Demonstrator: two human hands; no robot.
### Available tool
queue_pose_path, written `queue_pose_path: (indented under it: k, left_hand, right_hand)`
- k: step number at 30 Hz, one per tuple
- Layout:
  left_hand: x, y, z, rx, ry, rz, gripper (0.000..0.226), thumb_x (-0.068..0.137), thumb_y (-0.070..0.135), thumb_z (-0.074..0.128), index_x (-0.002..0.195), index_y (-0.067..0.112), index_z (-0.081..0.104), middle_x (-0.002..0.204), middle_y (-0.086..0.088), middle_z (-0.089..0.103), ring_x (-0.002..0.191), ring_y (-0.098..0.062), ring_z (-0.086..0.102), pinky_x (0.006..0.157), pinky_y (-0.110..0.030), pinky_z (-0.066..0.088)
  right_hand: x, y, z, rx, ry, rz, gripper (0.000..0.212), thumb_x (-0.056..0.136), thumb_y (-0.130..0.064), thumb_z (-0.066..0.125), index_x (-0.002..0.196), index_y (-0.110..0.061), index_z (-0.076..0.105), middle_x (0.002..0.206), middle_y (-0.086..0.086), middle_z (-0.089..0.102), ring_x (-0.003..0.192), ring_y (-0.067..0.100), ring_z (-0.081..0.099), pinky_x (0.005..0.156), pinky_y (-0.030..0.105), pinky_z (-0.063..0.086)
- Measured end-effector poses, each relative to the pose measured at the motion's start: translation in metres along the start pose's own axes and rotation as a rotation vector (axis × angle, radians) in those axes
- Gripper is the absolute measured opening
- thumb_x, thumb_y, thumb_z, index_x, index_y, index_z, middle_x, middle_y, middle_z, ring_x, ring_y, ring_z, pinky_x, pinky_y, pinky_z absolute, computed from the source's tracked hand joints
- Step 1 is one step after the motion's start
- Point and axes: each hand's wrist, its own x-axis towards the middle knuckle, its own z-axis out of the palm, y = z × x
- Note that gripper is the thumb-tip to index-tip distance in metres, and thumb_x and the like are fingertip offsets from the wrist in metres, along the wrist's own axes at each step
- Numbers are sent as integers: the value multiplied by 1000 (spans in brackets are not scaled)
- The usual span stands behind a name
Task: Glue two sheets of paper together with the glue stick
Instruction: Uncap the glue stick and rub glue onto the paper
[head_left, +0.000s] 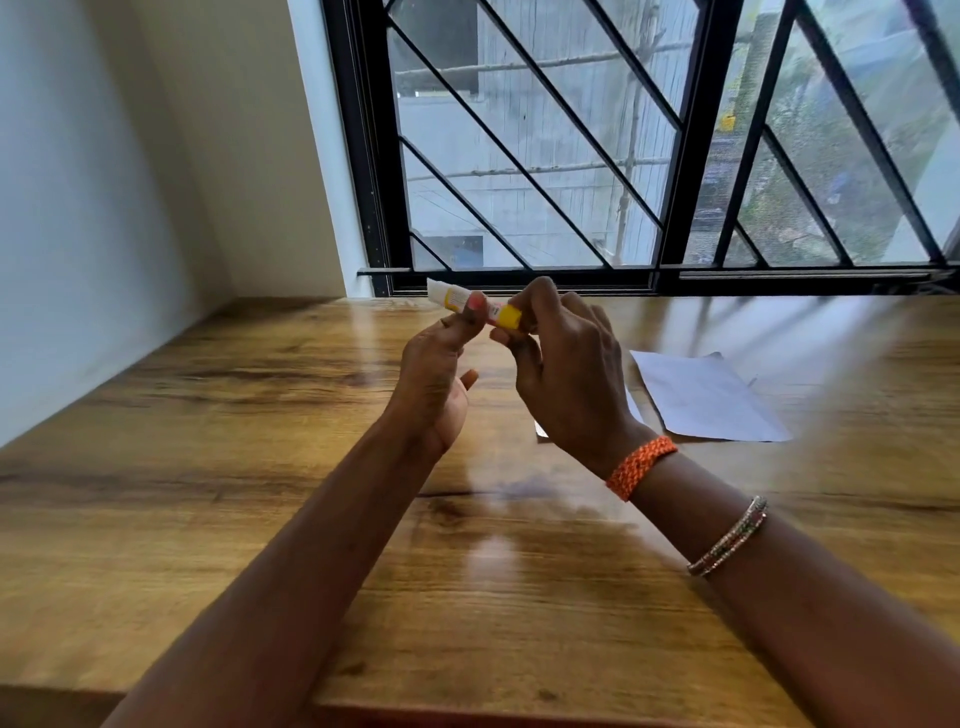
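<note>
Yellow and white, the glue stick (475, 305) is held up above the table (218, 467) between both hands, lying nearly level with its white end pointing toward the left and its yellow end toward the right. The left hand (434, 384) pinches the middle of the tube between thumb and fingertips, its palm turned toward the right hand and its lower fingers loosely curled. The right hand (566, 374) closes its thumb and fingers around the yellow end — whether that end is a cap I cannot tell, since the fingers cover most of it. Both forearms reach forward over the glossy wooden surface without visibly resting on it.

On the right wrist sits a braided orange band (641, 467), and further up the forearm a thin beaded bangle (730, 538). Behind and to the right of the right hand, the sheets of paper (711, 397) lie flat on the table, white and slightly overlapped; part of them is hidden by the hand, so the exact count is not clear. They are well apart from the glue stick — it is in the air, they are on the wood.

Beyond the table's far edge stands a black-framed window (670, 156) with diagonal bars.
</note>
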Motion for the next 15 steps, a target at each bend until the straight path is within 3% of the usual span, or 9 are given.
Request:
queue_pose_path:
  k: [3, 6, 9, 13, 15]
  left_hand:
    - [1, 0, 2, 20, -62, 53, 11, 88, 28, 54, 83, 23, 62, 68, 27, 69, 93, 2, 49, 74, -29, 33]
    - [-1, -2, 4, 18, -108, 75, 12, 90, 23, 53, 84, 25, 63, 81, 23, 68, 93, 1, 52, 77, -29, 35]
    - [-2, -4, 4, 18, -129, 77, 13, 90, 22, 52, 84, 25, 64, 82, 23, 69, 95, 0, 53, 80, -29, 35]
    - [-2, -4, 4, 47, -100, 83, 9, 88, 24, 55, 86, 25, 63, 77, 24, 70, 96, 2, 51, 81, -32, 35]
    - [-2, -4, 5, 47, -50, 67, 11, 87, 30, 56, 81, 25, 63, 82, 22, 65, 95, 1, 49, 81, -32, 35]
  right_hand:
    - [3, 2, 2, 136, -27, 133, 12, 92, -16, 57, 87, -5, 55, 72, 7, 58, 67, 20, 50, 58, 28, 34]
    - [5, 0, 4, 324, -67, 269, 34, 102, -21, 39, 72, -10, 51, 59, 0, 47, 57, 12, 43, 51, 25, 29]
    - [6, 0, 5, 470, -67, 351, 46, 102, -24, 36, 62, -8, 49, 50, 0, 44, 45, 12, 39, 41, 19, 26]
    - [6, 0, 5, 476, 18, 254, 20, 101, -15, 40, 92, -1, 51, 69, 17, 59, 59, 24, 58, 51, 37, 49]
    - [5, 0, 4, 465, 32, 130, 15, 99, -13, 44, 101, 2, 47, 75, 16, 61, 64, 27, 60, 55, 40, 52]
